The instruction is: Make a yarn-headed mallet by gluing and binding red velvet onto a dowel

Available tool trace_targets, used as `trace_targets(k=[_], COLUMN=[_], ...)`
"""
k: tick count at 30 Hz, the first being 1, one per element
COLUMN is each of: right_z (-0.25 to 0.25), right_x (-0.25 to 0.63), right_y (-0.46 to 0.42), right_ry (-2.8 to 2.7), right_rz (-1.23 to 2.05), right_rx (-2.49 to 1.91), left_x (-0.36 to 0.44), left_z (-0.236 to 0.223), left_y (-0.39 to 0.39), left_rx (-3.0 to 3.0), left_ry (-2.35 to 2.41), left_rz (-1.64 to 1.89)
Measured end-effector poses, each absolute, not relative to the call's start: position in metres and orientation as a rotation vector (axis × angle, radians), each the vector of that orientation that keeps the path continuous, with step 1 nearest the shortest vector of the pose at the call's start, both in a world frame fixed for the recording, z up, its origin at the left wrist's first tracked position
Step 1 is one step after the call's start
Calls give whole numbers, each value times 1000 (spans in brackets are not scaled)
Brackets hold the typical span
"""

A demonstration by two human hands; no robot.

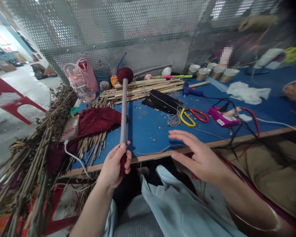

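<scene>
My left hand (116,164) is closed round the lower end of a long stick (123,112) held upright over the near edge of the blue table (153,131). The stick is wrapped in pale fabric and topped with a dark red velvet ball (125,74). My right hand (197,154) hovers to the right of it with fingers stretched out and apart, holding nothing. A thin cord (153,152) lies on the table edge just under that hand.
Dark red cloth (96,120) and a heap of dry stalks (32,158) lie at left. Bamboo sticks (148,87), yellow and red scissors (193,117), a blue glue gun (191,91), a pink device (223,118) with cables, and white cloth (248,92) sit further back.
</scene>
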State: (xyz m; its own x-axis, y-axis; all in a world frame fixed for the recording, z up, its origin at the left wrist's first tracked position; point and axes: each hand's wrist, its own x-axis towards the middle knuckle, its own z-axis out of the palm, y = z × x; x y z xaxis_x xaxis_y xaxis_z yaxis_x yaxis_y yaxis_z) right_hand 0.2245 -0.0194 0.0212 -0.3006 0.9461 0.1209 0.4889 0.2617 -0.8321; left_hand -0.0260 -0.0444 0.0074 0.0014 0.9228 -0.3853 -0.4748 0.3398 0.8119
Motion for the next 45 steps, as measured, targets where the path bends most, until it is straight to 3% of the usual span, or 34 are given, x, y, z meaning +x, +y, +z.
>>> trace_targets(k=[2,7,12,15,26,35,45], right_z=[21,-2,-13,-12,-17,-16,-10], right_x=[196,115,109,132,156,176,195], right_y=[-11,23,28,22,-1,-13,-13], right_ry=[-1691,-1248,-1577,-1767,-1361,-1690,-1679], right_rz=[1068,1830,2209,2087,1964,1524,1311], right_rx=[-1094,-749,-646,-790,-1044,-1293,-1392], left_x=[-23,-24,-35,-41,-37,-29,-34], left_z=[10,16,18,16,4,3,-5], left_y=[-44,-46,-46,-44,-42,-41,-41], left_rx=[538,522,509,503,477,519,526], left_ry=[1072,1054,998,1006,1068,1050,1008], left_rz=[1185,1194,1189,1179,1050,1081,1054])
